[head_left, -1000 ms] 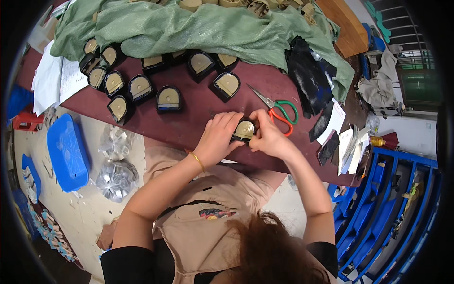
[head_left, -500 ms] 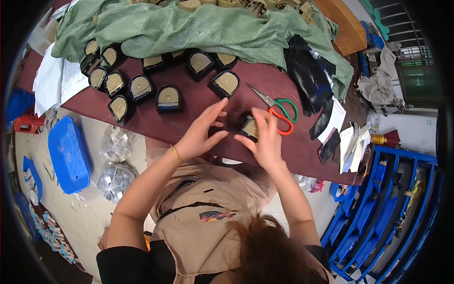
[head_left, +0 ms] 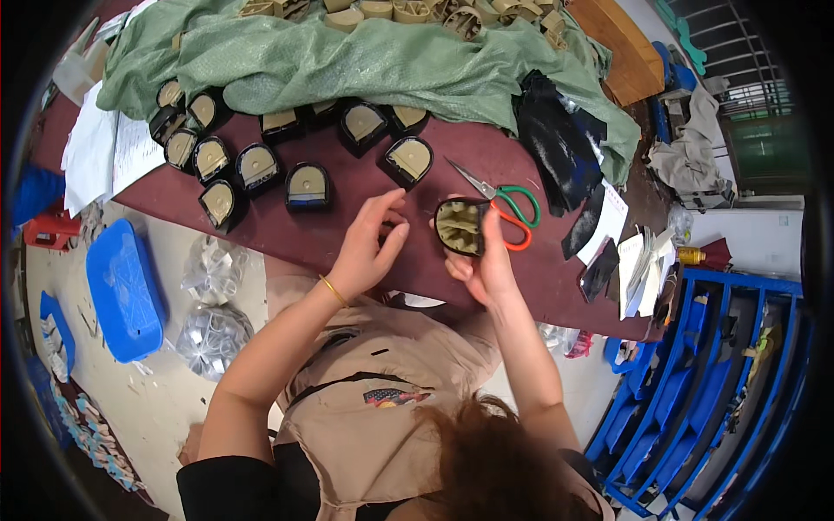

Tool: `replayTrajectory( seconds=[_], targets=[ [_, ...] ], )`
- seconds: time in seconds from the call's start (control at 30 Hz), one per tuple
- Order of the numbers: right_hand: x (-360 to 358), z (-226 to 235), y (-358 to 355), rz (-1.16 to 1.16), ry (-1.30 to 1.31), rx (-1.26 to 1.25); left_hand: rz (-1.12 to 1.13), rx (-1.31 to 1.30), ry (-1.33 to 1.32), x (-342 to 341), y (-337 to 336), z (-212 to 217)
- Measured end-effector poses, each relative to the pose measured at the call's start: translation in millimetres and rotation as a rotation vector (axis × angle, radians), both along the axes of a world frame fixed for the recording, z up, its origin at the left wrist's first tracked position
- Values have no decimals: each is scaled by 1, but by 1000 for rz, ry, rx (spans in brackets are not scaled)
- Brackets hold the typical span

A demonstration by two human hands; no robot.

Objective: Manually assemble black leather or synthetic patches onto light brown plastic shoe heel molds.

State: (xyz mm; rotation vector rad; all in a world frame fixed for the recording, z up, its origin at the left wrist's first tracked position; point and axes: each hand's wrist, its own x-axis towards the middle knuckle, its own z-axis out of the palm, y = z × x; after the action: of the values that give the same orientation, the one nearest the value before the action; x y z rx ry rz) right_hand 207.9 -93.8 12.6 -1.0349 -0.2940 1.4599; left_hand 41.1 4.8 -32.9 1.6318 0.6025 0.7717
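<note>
My right hand [head_left: 488, 265] grips a D-shaped shoe heel [head_left: 459, 227] with a glossy black cover, its hollow, ribbed tan inside turned up. My left hand [head_left: 373, 239] hovers over the table to the left of it, fingers loosely curled and apart, holding nothing. Just beyond the hands, another black-covered heel [head_left: 408, 161] lies with its flat tan face up. To the right of the held heel are scissors [head_left: 512, 208] with one green and one red handle, blades apart and pointing away to the left.
Several more black-covered heels [head_left: 258, 165] stand at the far left of the dark red table [head_left: 382, 300]. Behind them, a green woven sheet [head_left: 347, 65] carries bare tan heels [head_left: 411, 11]. Black material scraps [head_left: 560, 143] and papers [head_left: 647, 269] lie at right. Blue racks [head_left: 695, 391] stand beside the table.
My right hand has turned the heel over, so its hollow inside now faces up instead of its flat tan face. My left hand's fingers have curled a little more.
</note>
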Motion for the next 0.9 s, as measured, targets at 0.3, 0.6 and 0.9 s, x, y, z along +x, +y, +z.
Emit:
replayTrajectory(
  seconds=[0.3,0.6,0.9],
  targets=[
    [-16,1,-10,64,512,153,60,82,-6,2,2,1],
    [-28,-15,5,170,-1788,-75,36,401,-206,-13,-6,-8],
    [-25,95,28,-204,-1319,290,123,452,-152,-19,-11,-15]
  ],
)
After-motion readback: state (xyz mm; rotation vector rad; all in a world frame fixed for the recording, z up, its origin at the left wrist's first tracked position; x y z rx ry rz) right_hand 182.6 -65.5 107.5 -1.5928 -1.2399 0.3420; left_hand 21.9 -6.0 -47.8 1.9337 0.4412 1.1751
